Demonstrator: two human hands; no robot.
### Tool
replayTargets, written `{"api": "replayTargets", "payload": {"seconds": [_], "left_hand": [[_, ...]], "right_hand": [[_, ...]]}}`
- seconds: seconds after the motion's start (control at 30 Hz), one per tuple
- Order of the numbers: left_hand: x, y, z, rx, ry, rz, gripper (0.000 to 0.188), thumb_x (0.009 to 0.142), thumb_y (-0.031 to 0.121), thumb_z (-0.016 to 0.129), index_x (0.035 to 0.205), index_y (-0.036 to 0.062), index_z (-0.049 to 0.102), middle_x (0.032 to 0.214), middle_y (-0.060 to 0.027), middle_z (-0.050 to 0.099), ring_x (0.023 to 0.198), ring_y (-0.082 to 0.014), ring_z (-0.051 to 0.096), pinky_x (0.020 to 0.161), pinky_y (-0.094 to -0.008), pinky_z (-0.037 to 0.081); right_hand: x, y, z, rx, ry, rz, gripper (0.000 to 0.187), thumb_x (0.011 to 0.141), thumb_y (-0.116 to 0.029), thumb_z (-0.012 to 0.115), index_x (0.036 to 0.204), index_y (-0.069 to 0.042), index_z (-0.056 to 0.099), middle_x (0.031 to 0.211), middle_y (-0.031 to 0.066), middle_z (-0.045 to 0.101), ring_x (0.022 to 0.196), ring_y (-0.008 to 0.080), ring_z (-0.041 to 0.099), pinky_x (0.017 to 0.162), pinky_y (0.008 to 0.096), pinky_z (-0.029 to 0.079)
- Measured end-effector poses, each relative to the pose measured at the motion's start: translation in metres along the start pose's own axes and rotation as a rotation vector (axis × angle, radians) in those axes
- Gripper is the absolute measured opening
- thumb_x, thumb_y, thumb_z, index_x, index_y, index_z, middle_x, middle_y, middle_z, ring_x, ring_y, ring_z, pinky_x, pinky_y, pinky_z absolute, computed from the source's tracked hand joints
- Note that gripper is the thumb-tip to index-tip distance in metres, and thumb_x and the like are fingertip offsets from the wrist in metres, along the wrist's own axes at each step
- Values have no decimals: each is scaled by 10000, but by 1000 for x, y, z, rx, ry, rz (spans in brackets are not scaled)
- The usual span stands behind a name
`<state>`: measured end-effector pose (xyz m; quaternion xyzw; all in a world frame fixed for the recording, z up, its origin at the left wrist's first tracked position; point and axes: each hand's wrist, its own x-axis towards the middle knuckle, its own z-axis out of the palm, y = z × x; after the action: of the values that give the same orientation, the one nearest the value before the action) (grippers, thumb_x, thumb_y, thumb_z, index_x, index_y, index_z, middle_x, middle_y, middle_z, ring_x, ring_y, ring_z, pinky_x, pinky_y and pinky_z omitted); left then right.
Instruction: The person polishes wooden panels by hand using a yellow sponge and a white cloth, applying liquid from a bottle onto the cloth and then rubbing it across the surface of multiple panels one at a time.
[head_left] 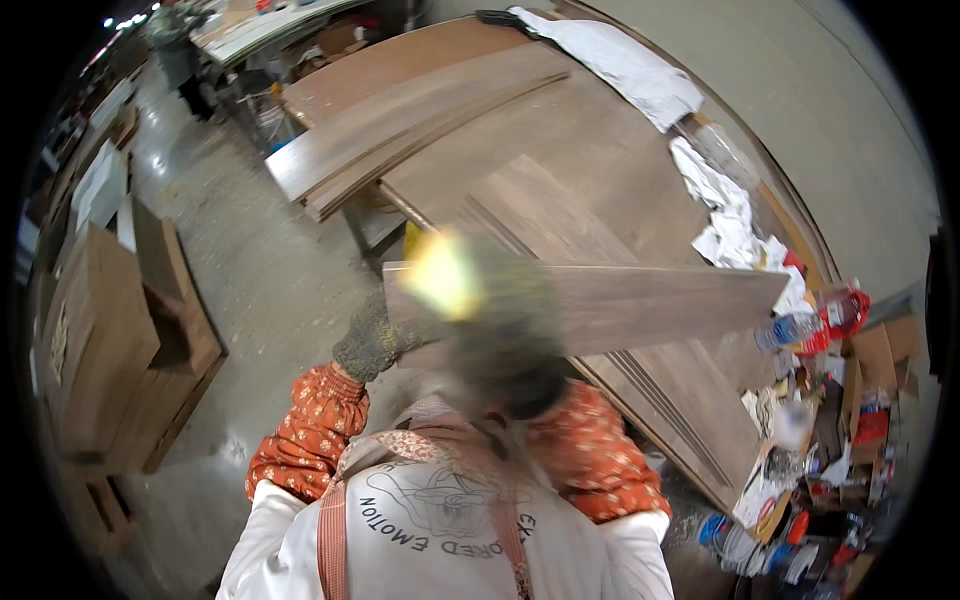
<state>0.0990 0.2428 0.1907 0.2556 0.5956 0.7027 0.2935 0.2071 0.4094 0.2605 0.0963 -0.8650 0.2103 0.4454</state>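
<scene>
Table's near edge: the worktable (620, 150) lies ahead and to your right, its edge slanting from upper left to lower right, close to your right sleeve (600, 455).
Room at left: concrete floor (260, 300) runs between that edge and the brown panels (100, 350) stacked at far left, reaching up toward a person (178, 55) beside another table (275, 32).
Overhang: long boards (400, 130) lie at the worktable's far-left corner, their near ends jutting past the edge.
Right border: a white cloth (615, 62), crumpled white material (725, 205), a clear bottle (790, 330) and a red package (846, 312) line the side toward the wall (810, 130); the bottle sits just beside the raised board's far end.
Under the board: more planks (545, 205) lie aslant on the worktable.
Board: the raised board (660, 305) stretches across in front of you, from your hands rightward over the worktable.
Left hand: your gloved left hand (370, 338) grasps the board's left end.
Right hand: your gloved right hand (508, 335) blurs in front of the board beside a bright yellow patch (440, 275); you cannot tell whether it grips anything.
</scene>
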Motion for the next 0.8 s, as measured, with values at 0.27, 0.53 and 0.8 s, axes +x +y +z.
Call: {"api": "replayTargets", "payload": {"seconds": [0.27,0.53,0.8], "left_hand": [[-30,42,14,137,86,-84,536,698,107,797,1174,1,573,1027,-100,651,937,-179,607,819,-340,502],[-36,26,3,151,163,-59,603,619,133,814,1154,1,569,1010,-89,648,907,-193,613,809,-341,507],[-49,-12,-29,143,304,-144,552,619,94,830,1092,-22,571,982,-114,633,857,-201,608,720,-346,548]], "right_hand": [[10,-7,-42,-151,-29,79,457,762,-204,660,1157,0,554,950,146,614,816,289,602,752,424,474],[-40,100,-165,-76,553,746,371,828,-199,706,1115,-26,545,902,90,613,813,206,598,724,335,502],[-10,15,-55,-128,-85,89,547,806,-261,668,1249,12,501,1178,203,561,1070,353,558,946,468,426]]}}
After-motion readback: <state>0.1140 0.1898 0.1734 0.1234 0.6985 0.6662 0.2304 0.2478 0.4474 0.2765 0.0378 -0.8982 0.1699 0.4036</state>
